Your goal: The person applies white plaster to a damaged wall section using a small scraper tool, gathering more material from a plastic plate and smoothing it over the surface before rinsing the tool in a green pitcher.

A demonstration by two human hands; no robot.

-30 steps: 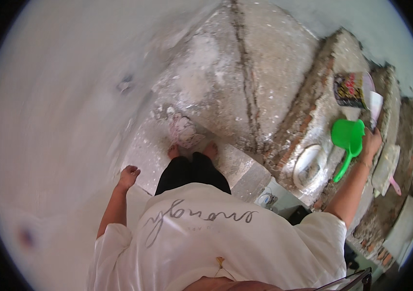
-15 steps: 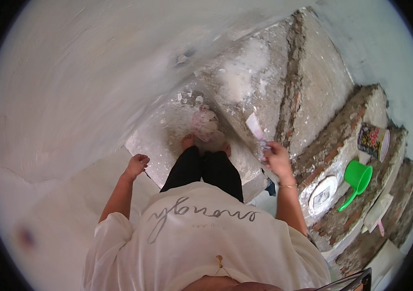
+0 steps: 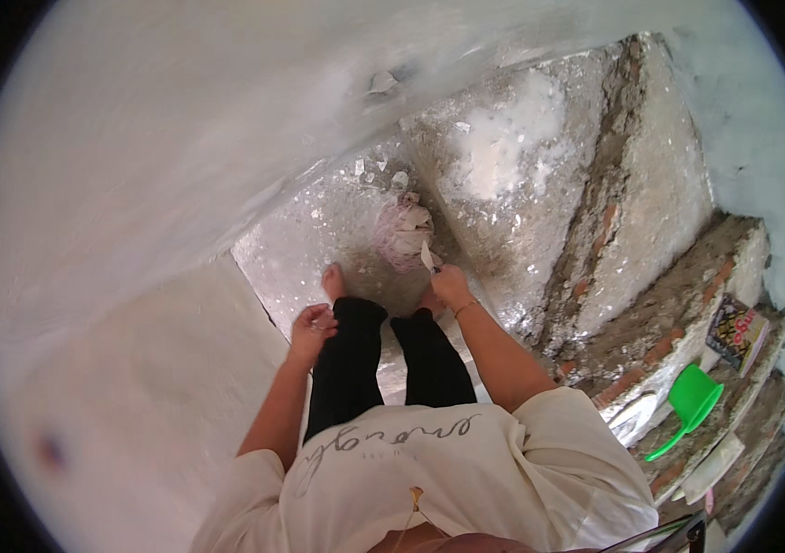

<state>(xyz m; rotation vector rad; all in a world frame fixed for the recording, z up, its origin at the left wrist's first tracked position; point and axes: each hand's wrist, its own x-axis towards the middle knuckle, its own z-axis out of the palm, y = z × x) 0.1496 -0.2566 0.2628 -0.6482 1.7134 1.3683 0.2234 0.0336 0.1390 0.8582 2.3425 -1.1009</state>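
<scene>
My right hand (image 3: 451, 286) is closed around the handle of a putty knife (image 3: 427, 255), its pale blade pointing up and away from me. The blade is beside a crumpled pinkish-white bundle (image 3: 409, 227), perhaps a bag or cloth, on the step ahead of my feet; whether they touch I cannot tell. My left hand (image 3: 313, 328) hangs in the air over my left leg, its fingers loosely bent and apart, with nothing visible in them. My bare feet are on the same step, the right one partly hidden by my right hand.
A whitish wall (image 3: 162, 166) rises on the left. Rough steps with broken edges (image 3: 595, 221) curve down to the right, holding a green dipper (image 3: 695, 398), a patterned tin (image 3: 736, 334) and a pale flat tool (image 3: 713, 468). White powder (image 3: 503, 152) covers part of one step.
My right hand has brought the putty knife left, toward the crumpled bundle. My left hand has moved right, closer to my legs. The view has shifted, and I lean further forward.
</scene>
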